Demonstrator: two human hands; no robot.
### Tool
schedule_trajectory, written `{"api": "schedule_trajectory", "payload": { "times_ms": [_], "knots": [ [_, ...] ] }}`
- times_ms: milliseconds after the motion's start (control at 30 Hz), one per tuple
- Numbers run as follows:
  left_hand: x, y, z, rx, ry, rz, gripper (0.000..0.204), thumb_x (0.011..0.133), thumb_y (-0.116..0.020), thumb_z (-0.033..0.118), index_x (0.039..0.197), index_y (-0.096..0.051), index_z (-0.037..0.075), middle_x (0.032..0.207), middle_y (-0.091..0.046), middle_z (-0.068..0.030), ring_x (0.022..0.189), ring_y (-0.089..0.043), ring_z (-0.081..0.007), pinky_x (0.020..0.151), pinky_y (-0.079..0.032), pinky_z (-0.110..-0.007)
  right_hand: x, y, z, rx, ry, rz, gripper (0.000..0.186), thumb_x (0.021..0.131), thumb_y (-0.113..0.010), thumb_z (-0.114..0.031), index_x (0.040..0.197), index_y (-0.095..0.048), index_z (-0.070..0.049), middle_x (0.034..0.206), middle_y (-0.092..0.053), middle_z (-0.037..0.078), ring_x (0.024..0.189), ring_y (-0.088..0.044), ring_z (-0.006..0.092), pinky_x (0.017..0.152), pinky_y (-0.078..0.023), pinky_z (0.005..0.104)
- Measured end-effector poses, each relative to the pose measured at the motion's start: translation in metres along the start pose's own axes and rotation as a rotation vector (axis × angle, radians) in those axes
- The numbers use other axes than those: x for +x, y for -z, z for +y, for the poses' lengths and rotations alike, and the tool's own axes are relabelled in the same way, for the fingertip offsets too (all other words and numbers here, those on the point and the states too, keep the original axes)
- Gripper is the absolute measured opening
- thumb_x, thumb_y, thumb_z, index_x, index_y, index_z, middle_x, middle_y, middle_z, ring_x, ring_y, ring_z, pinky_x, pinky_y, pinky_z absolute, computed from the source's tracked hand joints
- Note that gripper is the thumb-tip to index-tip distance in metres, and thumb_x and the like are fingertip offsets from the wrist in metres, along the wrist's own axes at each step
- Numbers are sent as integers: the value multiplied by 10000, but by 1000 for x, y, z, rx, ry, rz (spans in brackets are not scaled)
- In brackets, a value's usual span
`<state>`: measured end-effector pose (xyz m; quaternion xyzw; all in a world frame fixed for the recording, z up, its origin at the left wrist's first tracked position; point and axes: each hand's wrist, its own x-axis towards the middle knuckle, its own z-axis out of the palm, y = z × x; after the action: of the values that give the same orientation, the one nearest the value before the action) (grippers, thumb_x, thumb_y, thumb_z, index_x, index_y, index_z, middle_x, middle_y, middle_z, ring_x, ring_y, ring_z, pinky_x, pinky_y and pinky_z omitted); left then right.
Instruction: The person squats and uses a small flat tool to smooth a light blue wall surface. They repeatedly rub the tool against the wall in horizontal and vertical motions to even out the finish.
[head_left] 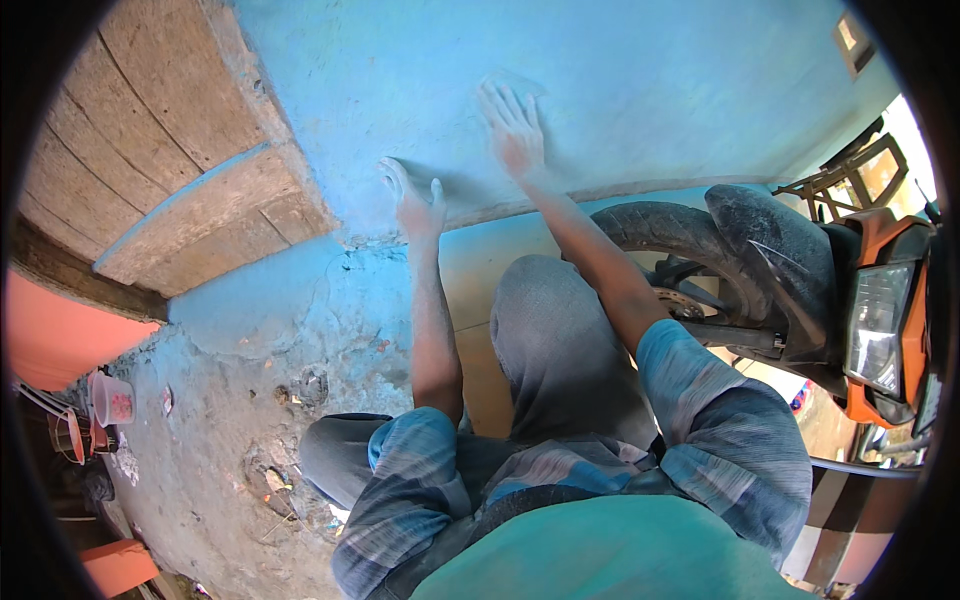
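Note:
My right hand lies with its fingers stretched out against the light blue wall. Around its fingertips shows a pale bluish patch; I cannot tell whether a thin sheet is under them. Lower and to the left, my left hand is beside the same wall, thumb apart from the fingers and nothing visible in it. Whether its fingers touch the wall is unclear. Pale dust coats both hands and the left forearm.
To the right stands a motorcycle, its front tyre close to my right arm. Wooden boards fill the upper left. Rough, blue-stained ground with debris lies to my left, near a small pale tub. A wooden frame leans at the far right.

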<state>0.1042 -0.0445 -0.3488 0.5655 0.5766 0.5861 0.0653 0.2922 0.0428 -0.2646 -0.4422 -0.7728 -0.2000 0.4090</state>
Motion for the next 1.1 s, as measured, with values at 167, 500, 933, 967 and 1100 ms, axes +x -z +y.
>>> {"api": "schedule_trajectory", "payload": {
  "times_ms": [167, 500, 933, 967, 1100],
  "knots": [
    [1, 8, -2, -22, 11, -51, 1032, 926, -732, 141, 1718, -84, 9, 1747, -165, -333, 1622, -156, -509, 1323, -250, -524, 47, 12, 26, -8, -388, 460, 609, 1030, -580, -137, 1631, -482, -117, 1718, -417, 113, 1575, -390, 363, 1306, -254, 574],
    [4, 10, -3, 9, -32, -48, 1038, 927, -744, 145, 1708, -82, -20, 1745, -176, -332, 1614, -155, -530, 1318, -258, -534, 27, 13, 17, -146, -423, 297, 643, 1071, -551, -241, 1676, -385, -96, 1748, -349, 141, 1593, -344, 368, 1317, -203, 573],
    [1, 10, -8, 29, -14, -68, 1051, 922, -753, 158, 1706, -78, -25, 1751, -153, -327, 1631, -136, -495, 1325, -252, -528, -19, -11, 10, -162, -214, 35, 626, 1110, -486, -289, 1677, -364, -53, 1769, -306, 139, 1618, -316, 341, 1318, -187, 551],
    [2, 9, -8, 38, -8, -64, 1055, 921, -754, 160, 1706, -75, -24, 1750, -150, -331, 1631, -134, -494, 1325, -252, -529, -28, -14, 3, -139, -78, -57, 626, 1118, -473, -292, 1682, -351, -50, 1772, -298, 142, 1617, -317, 342, 1316, -189, 555],
    [3, 6, -3, 56, 4, -35, 1066, 918, -758, 172, 1706, -67, -26, 1749, -142, -335, 1636, -134, -472, 1325, -258, -533, -10, -5, 25, -172, -378, 155, 640, 1098, -510, -278, 1678, -363, -53, 1757, -332, 143, 1601, -346, 341, 1306, -195, 578]
  ]
}}
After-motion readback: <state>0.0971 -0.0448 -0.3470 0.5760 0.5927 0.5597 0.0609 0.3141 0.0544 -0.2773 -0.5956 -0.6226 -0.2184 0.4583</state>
